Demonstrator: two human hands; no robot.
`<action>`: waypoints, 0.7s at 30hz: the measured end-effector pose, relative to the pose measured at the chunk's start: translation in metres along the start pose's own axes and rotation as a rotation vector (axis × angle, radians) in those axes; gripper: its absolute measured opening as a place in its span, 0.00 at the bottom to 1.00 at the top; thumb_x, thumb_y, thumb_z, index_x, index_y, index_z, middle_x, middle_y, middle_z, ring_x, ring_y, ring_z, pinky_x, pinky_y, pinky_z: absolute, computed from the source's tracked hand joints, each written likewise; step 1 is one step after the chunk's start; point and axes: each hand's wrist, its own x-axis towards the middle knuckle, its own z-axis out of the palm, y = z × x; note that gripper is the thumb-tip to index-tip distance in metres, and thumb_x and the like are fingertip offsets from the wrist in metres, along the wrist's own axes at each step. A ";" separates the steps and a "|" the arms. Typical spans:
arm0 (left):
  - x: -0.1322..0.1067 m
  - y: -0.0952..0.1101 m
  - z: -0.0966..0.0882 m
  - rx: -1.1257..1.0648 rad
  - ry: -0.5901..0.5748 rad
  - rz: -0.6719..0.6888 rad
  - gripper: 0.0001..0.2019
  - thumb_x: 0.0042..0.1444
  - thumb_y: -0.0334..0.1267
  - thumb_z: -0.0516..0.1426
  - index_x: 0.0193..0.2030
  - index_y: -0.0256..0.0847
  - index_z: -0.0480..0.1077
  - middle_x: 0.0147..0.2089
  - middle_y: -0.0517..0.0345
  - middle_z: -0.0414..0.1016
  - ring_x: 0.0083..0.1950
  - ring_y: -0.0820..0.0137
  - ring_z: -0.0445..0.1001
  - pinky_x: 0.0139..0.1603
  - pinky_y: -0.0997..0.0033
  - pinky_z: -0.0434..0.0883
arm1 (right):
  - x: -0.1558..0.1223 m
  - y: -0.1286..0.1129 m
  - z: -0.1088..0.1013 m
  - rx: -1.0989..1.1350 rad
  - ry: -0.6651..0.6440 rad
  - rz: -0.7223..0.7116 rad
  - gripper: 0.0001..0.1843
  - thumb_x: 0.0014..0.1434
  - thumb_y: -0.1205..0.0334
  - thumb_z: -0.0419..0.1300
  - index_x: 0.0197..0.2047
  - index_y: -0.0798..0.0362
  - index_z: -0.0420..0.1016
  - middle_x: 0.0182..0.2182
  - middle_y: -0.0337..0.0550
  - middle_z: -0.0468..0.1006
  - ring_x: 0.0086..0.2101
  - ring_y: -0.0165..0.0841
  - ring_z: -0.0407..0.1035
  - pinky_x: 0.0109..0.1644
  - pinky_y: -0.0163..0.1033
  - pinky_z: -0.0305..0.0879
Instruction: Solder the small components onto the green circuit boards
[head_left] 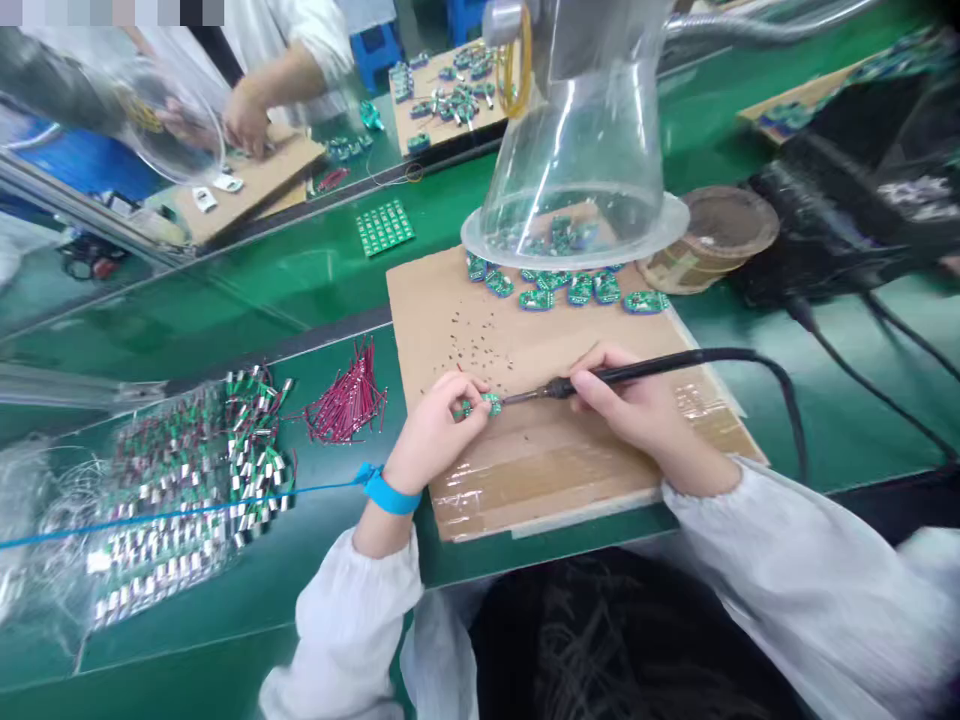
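My left hand (pixel 442 428), with a blue wrist strap (pixel 390 492) around its wrist, pinches a small green circuit board (pixel 491 403) just above a cardboard sheet (pixel 570 440). In my right hand (pixel 622 400) is a soldering iron (pixel 592 381), held like a pen, its tip at the board's right edge. Whether the tip touches the board I cannot tell. Dark specks (pixel 480 345) lie scattered on the cardboard beyond my left hand. Several more green boards (pixel 581 289) sit at the cardboard's far edge, under a clear fume hood (pixel 574 170).
Red wires (pixel 349 398) lie in a pile left of the cardboard, beside rows of small metal-ended parts (pixel 187 500). A round tub (pixel 712 235) stands at the back right. The iron's black cable (pixel 780 375) loops rightward. Across the bench, a co-worker's hand (pixel 247 118) works over another board.
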 end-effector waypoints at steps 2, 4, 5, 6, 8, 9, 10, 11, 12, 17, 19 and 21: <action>-0.001 0.000 0.000 0.010 0.009 -0.001 0.08 0.64 0.30 0.58 0.33 0.40 0.66 0.49 0.60 0.75 0.46 0.72 0.71 0.45 0.71 0.65 | -0.001 -0.001 -0.001 0.004 0.004 -0.003 0.12 0.69 0.54 0.61 0.36 0.51 0.72 0.23 0.35 0.76 0.24 0.27 0.70 0.29 0.33 0.63; -0.002 0.000 0.000 0.016 0.017 -0.003 0.08 0.64 0.29 0.58 0.33 0.40 0.66 0.49 0.60 0.75 0.45 0.72 0.70 0.45 0.71 0.65 | -0.001 -0.002 -0.002 0.007 0.006 -0.004 0.12 0.68 0.54 0.62 0.36 0.51 0.72 0.23 0.36 0.76 0.24 0.28 0.70 0.29 0.33 0.64; -0.002 0.000 0.001 0.017 0.021 -0.005 0.08 0.64 0.30 0.58 0.33 0.40 0.65 0.48 0.60 0.75 0.45 0.71 0.70 0.45 0.71 0.65 | -0.001 -0.002 -0.002 0.009 0.008 -0.004 0.12 0.68 0.54 0.62 0.36 0.51 0.72 0.23 0.36 0.76 0.24 0.28 0.71 0.29 0.33 0.64; -0.002 0.000 0.001 0.017 0.024 -0.007 0.08 0.64 0.30 0.58 0.33 0.40 0.65 0.48 0.60 0.75 0.45 0.71 0.70 0.45 0.70 0.65 | -0.001 -0.002 -0.002 0.010 0.008 -0.003 0.11 0.69 0.54 0.61 0.36 0.51 0.73 0.23 0.36 0.76 0.25 0.28 0.71 0.30 0.33 0.64; -0.002 0.000 0.002 0.017 0.033 -0.011 0.08 0.64 0.29 0.58 0.33 0.40 0.65 0.48 0.59 0.75 0.44 0.71 0.70 0.45 0.70 0.65 | -0.001 -0.001 -0.002 0.007 0.002 -0.004 0.11 0.69 0.54 0.61 0.37 0.51 0.73 0.24 0.36 0.77 0.25 0.28 0.71 0.31 0.33 0.65; -0.002 0.000 0.002 0.019 0.038 -0.013 0.08 0.64 0.29 0.58 0.33 0.40 0.65 0.48 0.59 0.75 0.43 0.71 0.70 0.45 0.70 0.66 | -0.001 0.000 -0.002 0.001 -0.004 -0.007 0.10 0.69 0.55 0.61 0.37 0.51 0.73 0.24 0.36 0.77 0.25 0.28 0.72 0.31 0.33 0.66; -0.002 0.000 0.003 0.021 0.040 -0.015 0.08 0.64 0.29 0.58 0.33 0.40 0.65 0.48 0.59 0.75 0.42 0.72 0.69 0.45 0.70 0.66 | -0.001 0.000 -0.002 -0.004 -0.010 -0.010 0.10 0.69 0.55 0.61 0.37 0.51 0.73 0.24 0.36 0.77 0.26 0.28 0.72 0.32 0.33 0.66; -0.002 0.000 0.003 0.025 0.043 -0.016 0.08 0.64 0.29 0.58 0.32 0.40 0.65 0.48 0.59 0.75 0.41 0.72 0.69 0.44 0.70 0.66 | -0.001 0.000 -0.002 -0.007 -0.013 -0.011 0.10 0.69 0.55 0.61 0.37 0.51 0.73 0.24 0.36 0.77 0.26 0.28 0.72 0.32 0.33 0.66; -0.002 0.000 0.003 0.027 0.043 -0.018 0.08 0.64 0.29 0.58 0.32 0.40 0.65 0.48 0.59 0.75 0.40 0.72 0.68 0.44 0.70 0.66 | -0.001 0.001 -0.002 -0.009 -0.014 -0.010 0.10 0.69 0.55 0.62 0.37 0.51 0.73 0.24 0.36 0.77 0.26 0.28 0.72 0.33 0.33 0.67; -0.002 0.001 0.003 0.015 0.039 -0.015 0.09 0.64 0.30 0.58 0.32 0.40 0.64 0.48 0.59 0.75 0.41 0.72 0.69 0.45 0.70 0.66 | -0.001 -0.002 -0.001 0.012 0.012 0.009 0.12 0.68 0.53 0.62 0.36 0.51 0.73 0.23 0.36 0.77 0.25 0.28 0.72 0.32 0.33 0.67; -0.003 0.001 0.003 0.011 0.038 -0.015 0.09 0.64 0.30 0.58 0.32 0.40 0.64 0.48 0.59 0.75 0.42 0.72 0.69 0.45 0.70 0.66 | -0.001 -0.004 -0.001 0.040 0.036 0.034 0.14 0.67 0.51 0.62 0.35 0.52 0.73 0.22 0.36 0.76 0.24 0.28 0.71 0.31 0.33 0.66; -0.004 0.001 0.003 0.015 0.040 -0.018 0.08 0.64 0.30 0.57 0.32 0.40 0.65 0.48 0.58 0.75 0.42 0.71 0.69 0.45 0.70 0.66 | 0.000 -0.005 -0.001 0.068 0.051 0.058 0.15 0.67 0.49 0.62 0.35 0.52 0.73 0.22 0.36 0.76 0.24 0.28 0.71 0.31 0.33 0.66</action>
